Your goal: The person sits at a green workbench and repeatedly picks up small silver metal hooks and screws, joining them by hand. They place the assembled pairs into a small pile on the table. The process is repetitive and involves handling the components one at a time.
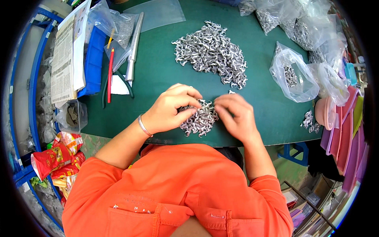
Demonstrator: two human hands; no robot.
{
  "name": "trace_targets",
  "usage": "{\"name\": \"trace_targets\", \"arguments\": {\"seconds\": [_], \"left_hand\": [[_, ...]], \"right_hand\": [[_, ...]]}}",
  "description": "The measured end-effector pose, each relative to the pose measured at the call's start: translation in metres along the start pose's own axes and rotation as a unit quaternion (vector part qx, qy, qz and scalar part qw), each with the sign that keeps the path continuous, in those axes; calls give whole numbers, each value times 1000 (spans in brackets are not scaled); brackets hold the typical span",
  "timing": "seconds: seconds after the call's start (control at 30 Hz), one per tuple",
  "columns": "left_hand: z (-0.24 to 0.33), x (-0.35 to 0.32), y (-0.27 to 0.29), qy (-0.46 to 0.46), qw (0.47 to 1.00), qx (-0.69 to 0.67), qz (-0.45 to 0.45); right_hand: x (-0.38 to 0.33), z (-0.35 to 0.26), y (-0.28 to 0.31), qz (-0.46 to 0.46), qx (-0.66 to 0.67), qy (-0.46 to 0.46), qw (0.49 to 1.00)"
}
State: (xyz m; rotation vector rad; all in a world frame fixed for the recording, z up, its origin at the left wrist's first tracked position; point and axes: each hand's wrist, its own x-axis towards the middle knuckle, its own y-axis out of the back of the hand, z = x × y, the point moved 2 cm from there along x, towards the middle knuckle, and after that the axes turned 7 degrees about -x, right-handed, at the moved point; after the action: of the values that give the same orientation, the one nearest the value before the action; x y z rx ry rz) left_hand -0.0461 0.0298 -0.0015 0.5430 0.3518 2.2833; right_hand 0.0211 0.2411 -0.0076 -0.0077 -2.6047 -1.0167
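Curving over a heap of glossy, hook-shaped silvery pieces [200, 123] near the front edge of the smooth green counter [154, 49], the left hand [170, 107] faces the right hand [239, 115] at the heap's right side. Whether either grip pinches anything, I cannot tell.

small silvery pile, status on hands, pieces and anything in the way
Left hand over pile's left side, right hand at right edge. Small silvery pile between them on green table. Larger pile beyond, not in the way.
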Motion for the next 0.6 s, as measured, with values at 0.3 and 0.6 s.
{"name": "trace_targets", "arguments": {"seconds": [0.3, 0.6], "left_hand": [[-15, 17, -12, 21, 996, 90, -1], [-40, 75, -62, -60, 972, 227, 34]], "right_hand": [[6, 26, 10, -17, -151, -91, 984], [-9, 19, 17, 0, -29, -162, 986]]}}
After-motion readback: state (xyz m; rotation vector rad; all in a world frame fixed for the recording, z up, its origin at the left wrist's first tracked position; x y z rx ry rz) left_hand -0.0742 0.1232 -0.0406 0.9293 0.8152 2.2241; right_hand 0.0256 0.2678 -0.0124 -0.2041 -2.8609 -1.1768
